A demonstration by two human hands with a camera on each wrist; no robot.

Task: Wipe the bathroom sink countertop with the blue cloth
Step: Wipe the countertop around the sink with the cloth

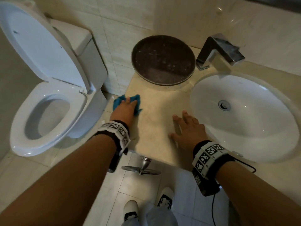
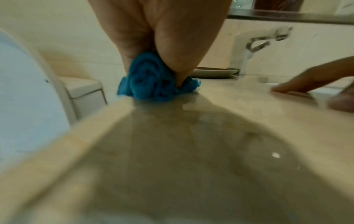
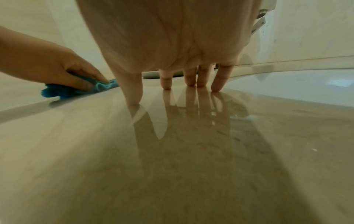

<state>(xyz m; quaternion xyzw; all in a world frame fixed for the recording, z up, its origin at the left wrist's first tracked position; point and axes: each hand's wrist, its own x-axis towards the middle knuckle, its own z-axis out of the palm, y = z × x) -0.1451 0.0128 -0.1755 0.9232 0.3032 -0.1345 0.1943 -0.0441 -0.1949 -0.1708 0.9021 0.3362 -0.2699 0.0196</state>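
The blue cloth (image 1: 118, 101) is bunched at the left edge of the beige stone countertop (image 1: 156, 110). My left hand (image 1: 126, 110) lies on top of it, and in the left wrist view the palm and thumb curl round the crumpled blue cloth (image 2: 153, 81), holding it against the countertop (image 2: 191, 144). My right hand (image 1: 187, 128) lies flat with fingers spread, just left of the white sink basin (image 1: 244, 115). In the right wrist view its fingertips (image 3: 165, 84) touch the glossy countertop (image 3: 191, 151), with the cloth (image 3: 63, 91) under my left hand (image 3: 47, 65) at left.
A round dark tray (image 1: 162, 61) stands at the back of the counter against the wall. A chrome faucet (image 1: 218, 51) stands behind the basin. A white toilet (image 1: 48, 95) with its lid up stands left of the counter. A metal ring fitting (image 1: 141, 167) hangs under the front edge.
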